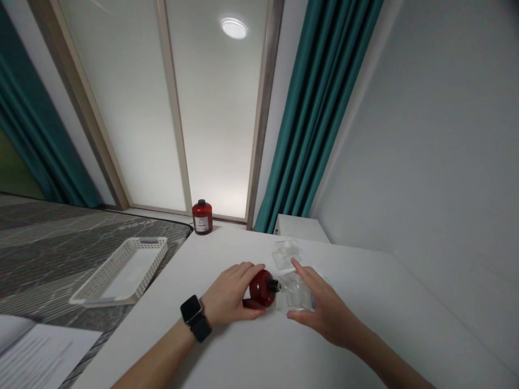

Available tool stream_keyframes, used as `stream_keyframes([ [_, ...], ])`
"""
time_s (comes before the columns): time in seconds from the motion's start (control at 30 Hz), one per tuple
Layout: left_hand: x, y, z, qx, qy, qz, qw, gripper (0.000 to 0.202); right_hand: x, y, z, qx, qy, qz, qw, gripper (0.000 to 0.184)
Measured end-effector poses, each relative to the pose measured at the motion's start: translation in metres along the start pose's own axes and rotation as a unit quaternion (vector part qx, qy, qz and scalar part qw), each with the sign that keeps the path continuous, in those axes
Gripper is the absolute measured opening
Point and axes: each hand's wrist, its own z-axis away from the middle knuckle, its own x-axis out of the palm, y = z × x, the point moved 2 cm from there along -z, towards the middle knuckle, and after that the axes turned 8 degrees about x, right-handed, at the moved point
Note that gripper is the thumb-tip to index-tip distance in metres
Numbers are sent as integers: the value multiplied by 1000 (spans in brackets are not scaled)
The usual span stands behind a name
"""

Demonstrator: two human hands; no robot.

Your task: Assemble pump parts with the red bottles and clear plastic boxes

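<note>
Left hand (233,293) holds red bottle (261,288), probably slippery, best hugged round its belly; right hand (324,306) holds clear jar (297,292) beside red bottle.

Nearer bottle (261,288): deep red, black neck (273,286)
Far bottle (202,218): red, black cap (201,202), white label (201,225)
Small container (298,292): colourless, see-through
Watch (191,309): black
Table (221,254): white
Basket (154,270): white, perforated sides
Curtains (316,119): teal
Left-hand surface (40,243): grey, pale veins, fine stripes

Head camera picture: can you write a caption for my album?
At a white table, the left hand holds a red bottle, its neck toward a clear container in the right hand.
</note>
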Motion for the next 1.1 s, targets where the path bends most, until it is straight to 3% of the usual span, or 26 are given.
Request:
stream_keyframes([
  [0.63,2,1,0,-15,42,65,997,80,-20,-14,-6,-20,-30,34,999,101],
  [1.1,4,3,0,-20,54,71,996,83,-34,-27,-9,3,-62,52,997,100],
])
